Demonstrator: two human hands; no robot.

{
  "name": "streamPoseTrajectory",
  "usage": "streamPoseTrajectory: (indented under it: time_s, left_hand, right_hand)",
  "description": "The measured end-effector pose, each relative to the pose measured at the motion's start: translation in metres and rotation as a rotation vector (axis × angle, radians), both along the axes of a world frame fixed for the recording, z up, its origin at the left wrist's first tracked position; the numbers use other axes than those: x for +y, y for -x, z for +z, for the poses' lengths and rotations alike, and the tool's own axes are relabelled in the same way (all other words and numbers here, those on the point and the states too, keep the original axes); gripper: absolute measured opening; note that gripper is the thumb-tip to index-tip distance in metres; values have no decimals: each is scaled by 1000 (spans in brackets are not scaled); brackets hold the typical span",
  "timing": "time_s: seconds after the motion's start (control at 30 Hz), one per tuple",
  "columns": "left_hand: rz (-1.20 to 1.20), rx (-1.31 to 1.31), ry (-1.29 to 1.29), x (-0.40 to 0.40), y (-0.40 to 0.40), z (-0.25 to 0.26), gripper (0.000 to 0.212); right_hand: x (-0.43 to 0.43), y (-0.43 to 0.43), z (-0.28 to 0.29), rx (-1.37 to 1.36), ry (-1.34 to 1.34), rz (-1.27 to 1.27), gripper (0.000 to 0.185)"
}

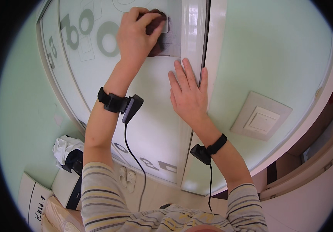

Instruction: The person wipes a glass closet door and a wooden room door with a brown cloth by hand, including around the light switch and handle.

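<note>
My left hand is raised at a glossy, reflective panel in the upper part of a white sliding door. Its fingers are bent, with thumb and forefinger near a small pale piece with a rounded corner. Dark reflections lie behind those fingers, so whether they grip that piece is unclear. Lower and to the right, my right hand rests flat with fingers spread across the door's white edge stile. Nothing is in it. A black strap with a small cabled device sits on each wrist.
A light switch is on the pale green wall to the right. White clogs stand on the floor below. White and dark cloth lies on a low cabinet at left. Black cables hang from both wrists.
</note>
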State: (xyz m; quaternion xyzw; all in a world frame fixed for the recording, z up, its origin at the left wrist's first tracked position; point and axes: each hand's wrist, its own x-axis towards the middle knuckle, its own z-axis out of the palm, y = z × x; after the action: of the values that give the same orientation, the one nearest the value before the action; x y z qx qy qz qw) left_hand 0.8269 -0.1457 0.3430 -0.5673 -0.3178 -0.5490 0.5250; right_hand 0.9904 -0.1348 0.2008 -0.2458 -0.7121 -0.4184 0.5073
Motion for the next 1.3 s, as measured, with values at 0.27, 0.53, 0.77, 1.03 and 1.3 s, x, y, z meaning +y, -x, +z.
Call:
streamPoseTrajectory:
  time_s: [0.27, 0.53, 0.77, 1.03, 1.3]
  left_hand:
    - [-397, -74, 490, -28, -24, -62, 19]
    - [-776, -39, 694, -51, -45, -80, 29]
    - [-589, -169, 330, -18, -57, -56, 36]
    - [-616, -147, 403, -2, -51, -60, 39]
    - [-486, -108, 369, -9, -51, -58, 58]
  right_hand:
    - [8, -2, -3, 105, -1, 394, 98]
    - [1, 0, 6, 320, 91, 605, 101]
    - [-13, -29, 34, 423, -1, 629, 69]
    - [-23, -37, 43, 354, 57, 616, 65]
    - [-29, -43, 48, 330, 142, 656, 63]
